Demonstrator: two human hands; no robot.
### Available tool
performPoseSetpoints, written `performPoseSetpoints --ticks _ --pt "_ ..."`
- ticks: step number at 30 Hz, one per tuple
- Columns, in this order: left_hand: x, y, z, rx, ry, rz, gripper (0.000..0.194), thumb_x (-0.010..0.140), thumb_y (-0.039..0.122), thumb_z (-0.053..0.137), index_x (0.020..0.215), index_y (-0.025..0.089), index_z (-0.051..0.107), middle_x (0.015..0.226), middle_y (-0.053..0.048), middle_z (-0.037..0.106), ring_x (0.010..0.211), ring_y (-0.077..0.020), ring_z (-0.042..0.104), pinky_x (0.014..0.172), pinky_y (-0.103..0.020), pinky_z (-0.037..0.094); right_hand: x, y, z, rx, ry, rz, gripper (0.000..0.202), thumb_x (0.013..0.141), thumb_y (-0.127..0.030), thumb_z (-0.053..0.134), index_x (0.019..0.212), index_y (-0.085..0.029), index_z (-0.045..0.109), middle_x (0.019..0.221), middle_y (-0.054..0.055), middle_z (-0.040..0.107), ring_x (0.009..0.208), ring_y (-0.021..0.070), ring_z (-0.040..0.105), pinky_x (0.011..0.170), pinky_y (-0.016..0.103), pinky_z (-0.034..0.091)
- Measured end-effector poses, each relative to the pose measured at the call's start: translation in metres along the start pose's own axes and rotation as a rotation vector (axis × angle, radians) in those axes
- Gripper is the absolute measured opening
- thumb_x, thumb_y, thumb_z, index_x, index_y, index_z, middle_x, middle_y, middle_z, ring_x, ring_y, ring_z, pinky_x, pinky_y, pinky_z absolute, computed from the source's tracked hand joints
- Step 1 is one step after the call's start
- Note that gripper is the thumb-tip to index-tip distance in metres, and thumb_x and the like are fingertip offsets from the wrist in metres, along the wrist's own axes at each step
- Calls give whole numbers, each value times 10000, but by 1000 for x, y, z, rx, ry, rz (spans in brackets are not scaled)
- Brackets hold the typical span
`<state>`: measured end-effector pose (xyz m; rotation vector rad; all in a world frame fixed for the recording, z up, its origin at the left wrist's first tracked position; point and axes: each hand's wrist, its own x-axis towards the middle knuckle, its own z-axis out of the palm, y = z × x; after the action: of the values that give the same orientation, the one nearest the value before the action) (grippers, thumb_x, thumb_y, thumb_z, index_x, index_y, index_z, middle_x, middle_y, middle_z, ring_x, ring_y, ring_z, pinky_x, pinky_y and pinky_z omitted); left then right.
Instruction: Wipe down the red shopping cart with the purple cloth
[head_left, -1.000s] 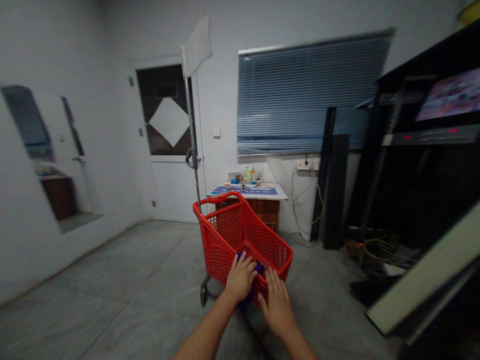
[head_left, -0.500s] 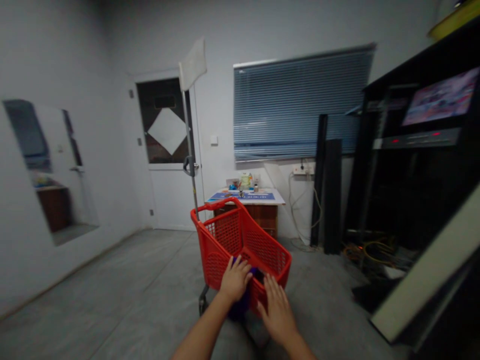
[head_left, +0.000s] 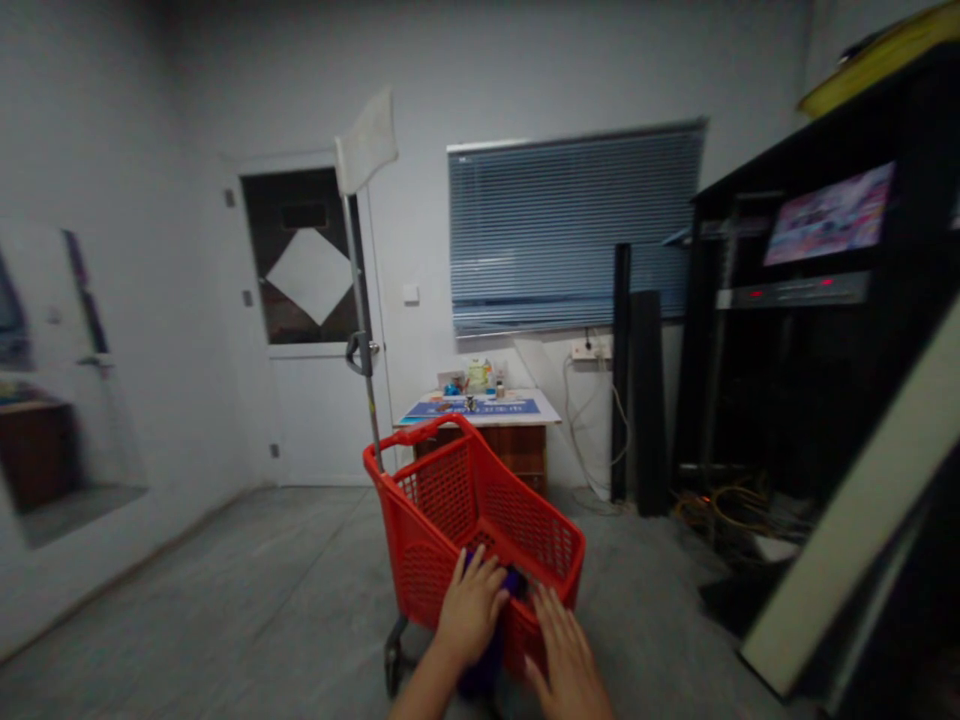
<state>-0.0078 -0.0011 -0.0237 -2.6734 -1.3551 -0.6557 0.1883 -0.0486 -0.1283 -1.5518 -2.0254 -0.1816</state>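
Observation:
A red plastic shopping cart [head_left: 420, 560] stands on the floor in front of me, with a grey pole carrying a white flag [head_left: 367, 145] at its far left corner. Dark purple cloth [head_left: 486, 668] hangs over the cart's near rim. My left hand [head_left: 474, 605] lies on the cloth at that rim, its fingers spread. Just to the right, my right hand [head_left: 564, 655] rests at the near edge of the basket with its fingers stretched out. Neither palm's underside can be seen.
Behind the cart is a small desk [head_left: 536, 408] with bottles on it. A white door [head_left: 319, 420] is at the back left, a mirror [head_left: 112, 440] at the left. On the right are a black rack [head_left: 810, 400], cables and a leaning pale board [head_left: 847, 540].
The room and cart appear slightly lower and further left in view. Both hands also sit lower in the picture, still at the cart's near rim.

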Motion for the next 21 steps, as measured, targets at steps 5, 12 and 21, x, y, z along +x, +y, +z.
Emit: performPoseSetpoints --ticks 5,12,21 --pt "-6 1 17 4 45 -4 365 978 327 416 1320 315 544 1436 1 502 1411 -265 317 1166 -572 237 2 1 8 6 25 -32 678 895 -452 484 1495 -196 300 1543 85 266 1407 280 296 1112 453 351" --pt "-4 1 3 -20 -16 103 349 965 358 460 1301 326 549 1414 4 526 1396 -273 344 1164 -581 234 -2 -12 -8 9 -8 36 662 930 -476 428 1509 -211 246 1553 65 256 1421 259 269 1143 460 299" --pt "-3 4 11 -13 25 106 336 964 314 460 1285 298 557 1417 -1 523 1404 -254 330 1165 -549 243 0 -22 -10 -13 -25 106 696 920 -490 438 1510 -170 250 1565 84 244 1439 264 217 1159 459 264"
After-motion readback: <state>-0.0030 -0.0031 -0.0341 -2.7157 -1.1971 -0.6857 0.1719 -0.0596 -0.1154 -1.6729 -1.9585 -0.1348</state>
